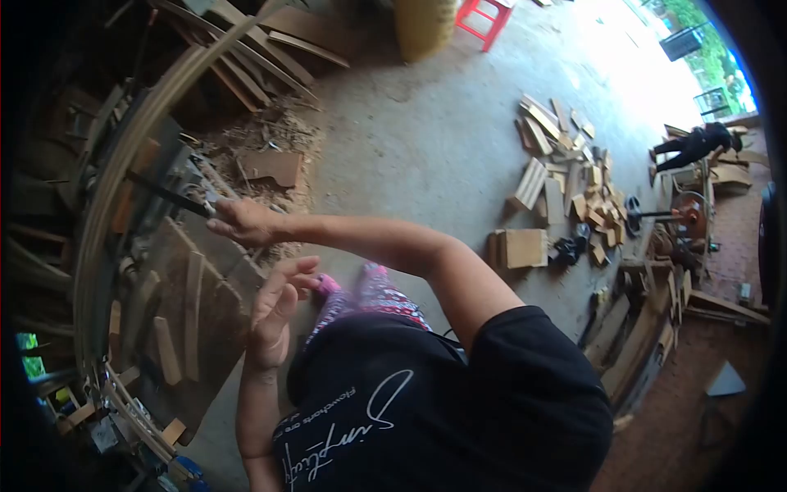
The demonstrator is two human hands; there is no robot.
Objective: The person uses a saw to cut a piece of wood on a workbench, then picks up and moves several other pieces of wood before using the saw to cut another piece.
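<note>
Wood strips and offcuts surround two bare hands at a cluttered bench.
The right hand is closed around a dark bar that juts out over the bench beside a long curved strip. The left hand hangs just below it, fingers loosely spread, holding nothing. Cut blocks lie well apart on the concrete floor.

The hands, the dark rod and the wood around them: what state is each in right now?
Right hand: closed around the dark rod.
Left hand: open, empty, fingers loosely curled.
Dark rod: held level over the workbench.
Wood blocks: scattered loose on the floor.
Red stool: upright.
</note>
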